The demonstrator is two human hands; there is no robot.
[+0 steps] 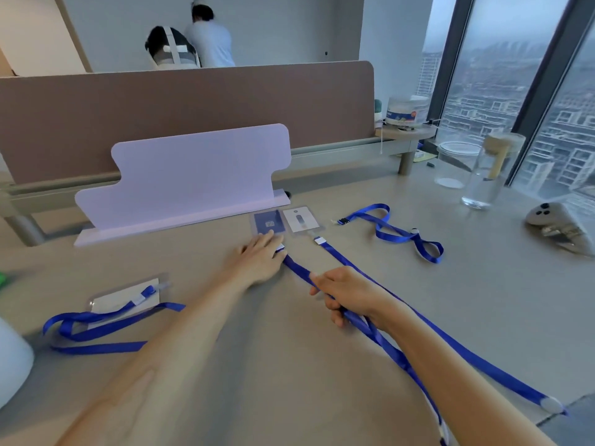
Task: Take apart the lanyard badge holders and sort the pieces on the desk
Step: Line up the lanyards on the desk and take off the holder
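Observation:
Two clear badge holders lie side by side mid-desk: one with a blue card [268, 222], one with a white card [301, 219]. My left hand [257, 259] lies flat, fingertips on the blue-card holder's lower edge and its clip. My right hand [343, 292] is closed around that holder's blue strap [297, 268], which runs back under my wrist. A second blue strap [418, 320] runs from the white-card holder toward the desk's near right edge. A third holder with its strap attached [125, 299] lies at the left. A loose blue lanyard [391, 231] lies at the right.
A lilac stand [193, 175] rises behind the holders, before a brown divider [161, 107]. At the right are a glass bottle [486, 175], a clear jar [455, 164] and a grey controller [560, 225]. A white object [13, 358] sits at the left edge. Two people are behind the divider.

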